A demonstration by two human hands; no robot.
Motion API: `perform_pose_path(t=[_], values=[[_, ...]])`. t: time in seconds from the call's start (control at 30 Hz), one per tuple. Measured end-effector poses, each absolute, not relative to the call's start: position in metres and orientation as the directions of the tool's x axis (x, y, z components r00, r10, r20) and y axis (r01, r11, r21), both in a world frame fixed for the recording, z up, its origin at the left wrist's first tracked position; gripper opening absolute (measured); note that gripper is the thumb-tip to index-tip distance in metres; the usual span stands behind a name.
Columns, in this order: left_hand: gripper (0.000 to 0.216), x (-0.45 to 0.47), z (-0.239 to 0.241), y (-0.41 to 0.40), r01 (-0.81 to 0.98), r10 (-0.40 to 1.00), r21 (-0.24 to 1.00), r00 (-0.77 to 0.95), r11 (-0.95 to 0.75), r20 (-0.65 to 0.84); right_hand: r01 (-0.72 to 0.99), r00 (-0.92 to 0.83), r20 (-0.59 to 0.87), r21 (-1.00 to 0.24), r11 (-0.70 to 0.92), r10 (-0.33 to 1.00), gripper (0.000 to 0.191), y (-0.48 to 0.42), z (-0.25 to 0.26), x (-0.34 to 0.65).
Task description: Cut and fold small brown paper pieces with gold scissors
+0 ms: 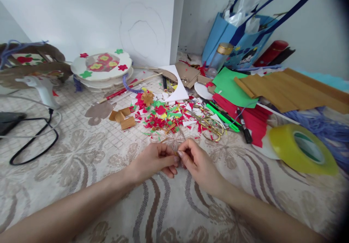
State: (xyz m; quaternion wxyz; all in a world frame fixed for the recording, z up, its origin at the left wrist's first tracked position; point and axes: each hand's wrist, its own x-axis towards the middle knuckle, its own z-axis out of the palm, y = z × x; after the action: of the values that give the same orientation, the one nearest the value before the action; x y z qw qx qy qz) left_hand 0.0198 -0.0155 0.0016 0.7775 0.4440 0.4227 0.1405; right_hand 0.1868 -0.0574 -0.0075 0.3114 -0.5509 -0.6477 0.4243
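Observation:
My left hand (156, 161) and my right hand (197, 163) meet low in the middle of the view, over a patterned cloth (81, 156). Both are closed in a pinch, fingertips touching around a tiny piece that is too small to name. Just beyond the fingers lies a heap of red, green and yellow paper scraps (163, 117). Gold-handled scissors (211, 125) lie at the heap's right edge.
A yellow tape roll (302, 150) sits at right, near brown (294, 88), green (231, 86) and red paper sheets, pens and a blue bag (240, 41). At left are a glue gun (45, 88) with a black cable, flower-decorated plates (100, 67) and small cardboard pieces (122, 117).

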Motion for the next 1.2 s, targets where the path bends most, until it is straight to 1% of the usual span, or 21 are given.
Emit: perform_pose_path(t=[0.1, 0.17, 0.27, 0.37, 0.47, 0.67, 0.8, 0.97, 1.07, 1.2], values=[[0.016, 0.02, 0.001, -0.015, 0.161, 0.589, 0.807, 0.605, 0.568, -0.535, 0.444, -0.196, -0.078, -0.896, 0.018, 0.978, 0.008, -0.058, -0.007, 0.187], [0.017, 0.021, 0.001, -0.015, 0.163, 0.584, 0.804, 0.608, 0.572, -0.539, 0.409, -0.193, -0.102, -0.912, -0.014, 0.976, 0.007, -0.058, -0.008, 0.187], [0.017, 0.021, 0.001, -0.015, 0.13, 0.595, 0.807, 0.61, 0.576, -0.523, 0.263, -0.205, -0.148, -0.96, -0.091, 0.968, 0.002, -0.056, -0.009, 0.187], [0.016, 0.022, 0.001, -0.015, 0.106, 0.615, 0.821, 0.611, 0.561, -0.499, 0.091, -0.218, -0.179, -0.982, -0.163, 0.959, 0.006, -0.053, -0.011, 0.187], [0.017, 0.022, 0.002, -0.015, 0.102, 0.624, 0.829, 0.609, 0.55, -0.489, 0.004, -0.206, -0.194, -0.98, -0.198, 0.959, 0.009, -0.052, -0.012, 0.187], [0.019, 0.022, 0.002, -0.015, 0.115, 0.621, 0.821, 0.597, 0.56, -0.508, -0.036, -0.19, -0.245, -0.966, -0.256, 0.951, 0.016, -0.05, -0.008, 0.188], [0.019, 0.021, 0.0, -0.016, 0.117, 0.617, 0.823, 0.606, 0.556, -0.503, -0.049, -0.203, -0.243, -0.965, -0.258, 0.948, 0.018, -0.05, -0.008, 0.187], [0.017, 0.02, -0.003, -0.016, 0.111, 0.613, 0.827, 0.619, 0.551, -0.491, -0.051, -0.204, -0.214, -0.972, -0.229, 0.955, 0.013, -0.051, -0.008, 0.186], [0.015, 0.02, -0.002, -0.015, 0.109, 0.609, 0.83, 0.629, 0.547, -0.484, -0.074, -0.211, -0.24, -0.963, -0.26, 0.948, 0.01, -0.05, -0.008, 0.188], [0.016, 0.02, -0.001, -0.013, 0.099, 0.613, 0.831, 0.629, 0.547, -0.478, -0.124, -0.229, -0.254, -0.95, -0.287, 0.94, 0.013, -0.048, -0.011, 0.192]])
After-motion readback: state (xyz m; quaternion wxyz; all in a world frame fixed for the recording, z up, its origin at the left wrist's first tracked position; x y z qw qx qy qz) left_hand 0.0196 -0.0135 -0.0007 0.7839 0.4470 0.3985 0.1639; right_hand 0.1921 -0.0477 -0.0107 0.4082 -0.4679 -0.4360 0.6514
